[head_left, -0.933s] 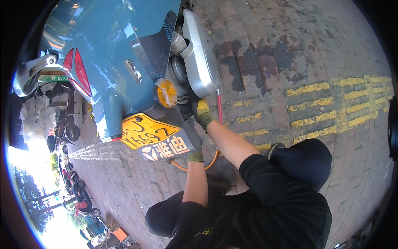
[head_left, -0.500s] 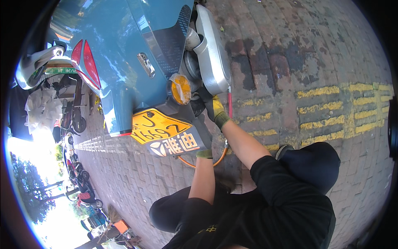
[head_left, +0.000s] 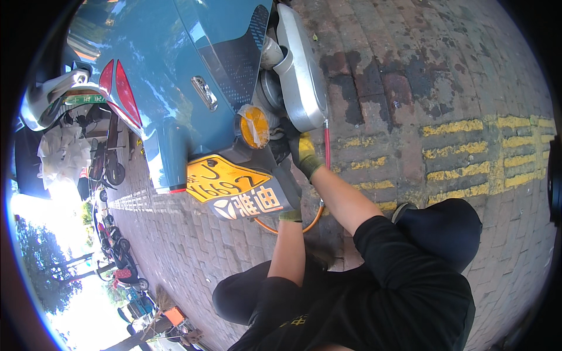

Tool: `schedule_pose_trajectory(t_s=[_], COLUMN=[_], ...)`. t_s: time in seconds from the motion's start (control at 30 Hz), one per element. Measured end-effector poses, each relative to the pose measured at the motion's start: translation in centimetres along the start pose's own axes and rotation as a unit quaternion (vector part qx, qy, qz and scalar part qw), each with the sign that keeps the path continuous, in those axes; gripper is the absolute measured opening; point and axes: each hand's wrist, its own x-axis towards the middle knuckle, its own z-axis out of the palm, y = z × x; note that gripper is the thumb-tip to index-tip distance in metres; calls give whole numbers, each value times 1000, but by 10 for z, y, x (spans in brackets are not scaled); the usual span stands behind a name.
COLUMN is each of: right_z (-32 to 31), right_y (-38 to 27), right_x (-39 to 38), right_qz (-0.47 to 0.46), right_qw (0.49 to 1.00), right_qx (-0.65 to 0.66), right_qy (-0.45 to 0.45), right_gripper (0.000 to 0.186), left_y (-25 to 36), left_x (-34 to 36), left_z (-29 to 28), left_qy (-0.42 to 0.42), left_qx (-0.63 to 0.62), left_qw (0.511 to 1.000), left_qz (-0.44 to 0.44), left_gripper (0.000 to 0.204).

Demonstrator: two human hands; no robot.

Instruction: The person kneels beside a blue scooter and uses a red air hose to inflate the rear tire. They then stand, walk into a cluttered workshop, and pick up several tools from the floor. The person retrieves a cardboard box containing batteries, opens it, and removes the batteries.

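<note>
A blue scooter fills the upper left, with a silver exhaust, an orange reflector and a yellow plate on its dark mudguard. My right hand, in a yellow-and-black glove, reaches beside the reflector under the exhaust; its fingertips are lost in dark parts there. My left hand, gloved too, is mostly hidden behind the mudguard; only its cuff shows clearly. A red tube descends beside the exhaust, and an orange hose loops below the mudguard.
Brick pavement with dark stains and yellow tactile strips lies right of the scooter. My bent knee is at lower right. Parked two-wheelers, crumpled white sheeting and an orange box line the left.
The scene has shifted right and slightly upward in the picture as my head moved. Both hands remain at the same parts of the scooter, with little visible movement relative to them.
</note>
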Motion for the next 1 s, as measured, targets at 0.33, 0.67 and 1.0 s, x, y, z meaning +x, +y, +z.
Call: schedule_pose_trajectory(t_s=[0.33,0.67,1.0], right_z=[14,-8,-1], right_y=[19,-20,-22], right_x=[22,-17,-7], right_qz=[-60,-3,-29], right_qw=[982,996,999], right_qx=[-165,88,-34], right_qy=[61,6,10], right_gripper=[44,52,45], left_y=[1,3,7], left_x=[-1,3,4], left_z=[-3,-1,-1], left_qy=[-8,-4,-3], left_qx=[-18,-38,-52], left_qw=[1000,999,999], left_qz=[-4,-9,-15], left_gripper=[39,38,37])
